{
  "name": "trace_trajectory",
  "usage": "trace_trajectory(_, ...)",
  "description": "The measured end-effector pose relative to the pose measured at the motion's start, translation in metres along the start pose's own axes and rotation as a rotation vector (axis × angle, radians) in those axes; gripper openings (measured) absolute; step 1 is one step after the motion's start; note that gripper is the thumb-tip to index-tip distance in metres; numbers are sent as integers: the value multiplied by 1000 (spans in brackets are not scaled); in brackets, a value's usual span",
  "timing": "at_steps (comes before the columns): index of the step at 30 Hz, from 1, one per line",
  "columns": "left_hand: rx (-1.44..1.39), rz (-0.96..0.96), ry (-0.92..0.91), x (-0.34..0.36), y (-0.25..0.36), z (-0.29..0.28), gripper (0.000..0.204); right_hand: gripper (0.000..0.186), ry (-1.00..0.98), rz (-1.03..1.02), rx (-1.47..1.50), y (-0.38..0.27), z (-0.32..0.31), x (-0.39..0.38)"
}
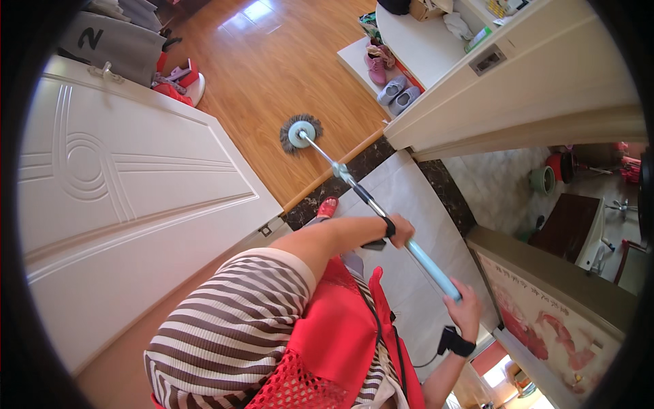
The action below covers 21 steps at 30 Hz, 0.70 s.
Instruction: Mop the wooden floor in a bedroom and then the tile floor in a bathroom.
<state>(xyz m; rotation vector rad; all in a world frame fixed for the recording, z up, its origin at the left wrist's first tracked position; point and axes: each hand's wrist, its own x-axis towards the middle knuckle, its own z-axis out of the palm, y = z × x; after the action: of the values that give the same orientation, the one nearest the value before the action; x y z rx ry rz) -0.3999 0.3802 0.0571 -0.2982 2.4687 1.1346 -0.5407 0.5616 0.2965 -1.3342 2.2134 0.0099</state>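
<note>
Where left grip (402,230) and right grip (466,308) close, the mop (363,193) passes through

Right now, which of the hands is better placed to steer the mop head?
Probably the left hand: it grips the handle nearer the mop head, while the right hand holds the far end.

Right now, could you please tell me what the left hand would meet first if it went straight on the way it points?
Beyond the mop handle it grips, the left hand would probably meet the olive-brown door frame on the right, though depth is unclear.
</note>
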Motion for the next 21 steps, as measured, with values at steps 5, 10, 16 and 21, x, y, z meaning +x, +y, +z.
trace_trajectory(5,74,-288,142,-77,-147,-32,20,54,-82,-390,159,-106,47,94)
trace_trajectory(10,206,-541,543,-189,-246,-53,20,61,-209,-711,202,-216,116,175)
trace_trajectory(16,140,-824,584,-276,-299,-53,28,59,-215,-874,151,-314,153,207)
trace_trajectory(21,124,-886,513,-272,-272,-6,27,59,-323,-771,-1,-292,159,169)
